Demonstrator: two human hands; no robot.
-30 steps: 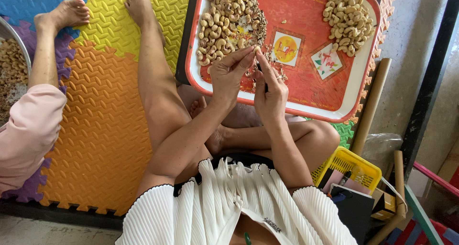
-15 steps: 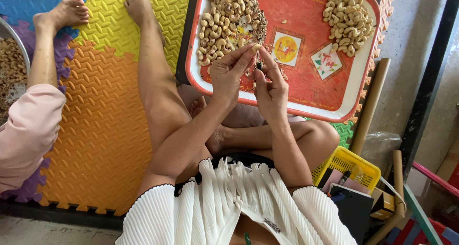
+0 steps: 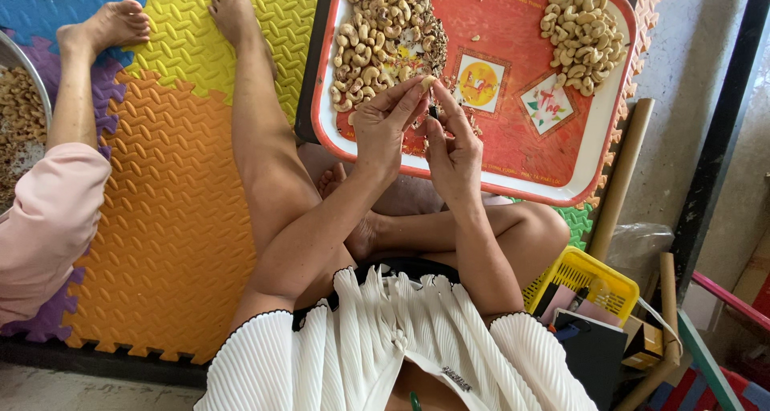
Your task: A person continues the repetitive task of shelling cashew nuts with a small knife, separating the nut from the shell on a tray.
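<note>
My left hand (image 3: 385, 122) pinches a pale cashew nut (image 3: 427, 82) between thumb and fingertips above a red tray (image 3: 513, 138). My right hand (image 3: 453, 150) is close beside it, fingers closed on a small dark tool (image 3: 434, 111) that touches the nut. On the tray's left part lies a heap of unpeeled brownish cashews (image 3: 385, 34) with skin flakes. A smaller pile of clean pale cashews (image 3: 581, 38) sits at the tray's far right corner. The tray rests over my crossed legs.
Colourful foam floor mats (image 3: 176, 202) lie to the left. Another person's leg in a pink sleeve (image 3: 44, 218) and foot (image 3: 108, 26) are at the left, beside a metal bowl of nuts (image 3: 20, 114). A yellow basket (image 3: 581, 283), cardboard tubes and boxes crowd the right.
Both hands stay over the tray's near edge; the fingers have shifted slightly around the nut, which now shows at the left fingertips.
</note>
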